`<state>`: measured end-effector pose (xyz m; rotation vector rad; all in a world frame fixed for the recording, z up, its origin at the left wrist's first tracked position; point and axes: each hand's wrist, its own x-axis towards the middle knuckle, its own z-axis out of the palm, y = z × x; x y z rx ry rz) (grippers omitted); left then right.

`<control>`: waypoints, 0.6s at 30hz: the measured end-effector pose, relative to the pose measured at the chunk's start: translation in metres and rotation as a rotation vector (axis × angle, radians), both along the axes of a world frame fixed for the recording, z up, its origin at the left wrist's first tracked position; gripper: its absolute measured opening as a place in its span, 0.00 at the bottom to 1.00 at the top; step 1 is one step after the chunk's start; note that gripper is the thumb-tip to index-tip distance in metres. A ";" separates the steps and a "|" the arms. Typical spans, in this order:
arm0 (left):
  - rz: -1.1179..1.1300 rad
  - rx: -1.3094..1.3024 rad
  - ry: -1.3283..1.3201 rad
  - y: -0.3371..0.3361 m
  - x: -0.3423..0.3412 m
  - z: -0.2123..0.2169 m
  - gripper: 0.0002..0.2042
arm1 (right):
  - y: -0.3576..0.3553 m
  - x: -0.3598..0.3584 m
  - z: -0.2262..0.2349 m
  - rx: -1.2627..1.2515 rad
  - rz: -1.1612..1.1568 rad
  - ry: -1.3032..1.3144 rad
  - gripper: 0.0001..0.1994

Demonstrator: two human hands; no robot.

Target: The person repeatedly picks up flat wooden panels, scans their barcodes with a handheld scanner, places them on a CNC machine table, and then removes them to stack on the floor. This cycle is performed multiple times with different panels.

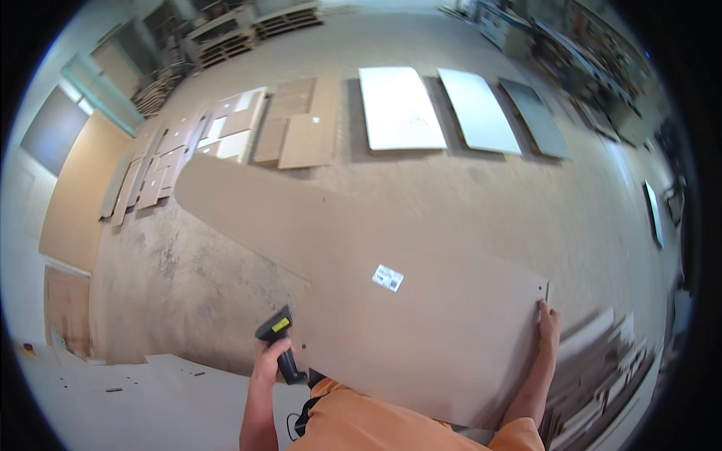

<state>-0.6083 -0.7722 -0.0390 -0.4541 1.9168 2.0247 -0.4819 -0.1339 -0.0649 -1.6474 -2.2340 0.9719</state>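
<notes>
Orange shirt at 6 o'clock. Left hand wrapped tight around black scanner handle, about 7 o'clock. Right hand grips far edge of long brown board, 4 o'clock. Board spans centre, white label on it. Panels on floor at 12.

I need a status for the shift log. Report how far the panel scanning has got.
Done, apparently: brown panels and white boards lie in rows on the floor. In hand: the right hand holds the edge of a long brown panel, and the left hand grips a black handheld scanner beside it. Left: the scanner is not yet pointed at the panel's white label.
</notes>
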 end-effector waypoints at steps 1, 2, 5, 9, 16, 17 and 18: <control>0.041 -0.041 -0.015 -0.008 -0.008 -0.008 0.13 | -0.008 -0.033 -0.004 0.003 0.035 -0.058 0.34; 0.062 -0.011 -0.030 -0.019 -0.017 -0.016 0.13 | -0.019 -0.063 -0.008 -0.001 0.063 -0.053 0.35; 0.121 0.020 -0.034 -0.063 -0.066 -0.041 0.13 | -0.061 -0.148 -0.034 0.001 0.123 -0.063 0.37; 0.130 0.015 -0.117 -0.102 -0.133 -0.063 0.10 | -0.095 -0.207 -0.054 0.063 0.168 -0.200 0.38; 0.016 0.009 -0.088 -0.134 -0.298 -0.060 0.12 | -0.135 -0.283 -0.055 0.119 0.042 -0.213 0.39; -0.008 0.050 -0.065 -0.141 -0.325 -0.060 0.12 | -0.139 -0.296 -0.052 0.088 0.033 -0.201 0.38; -0.024 0.052 -0.083 -0.147 -0.357 -0.061 0.12 | -0.143 -0.314 -0.049 0.058 0.025 -0.191 0.38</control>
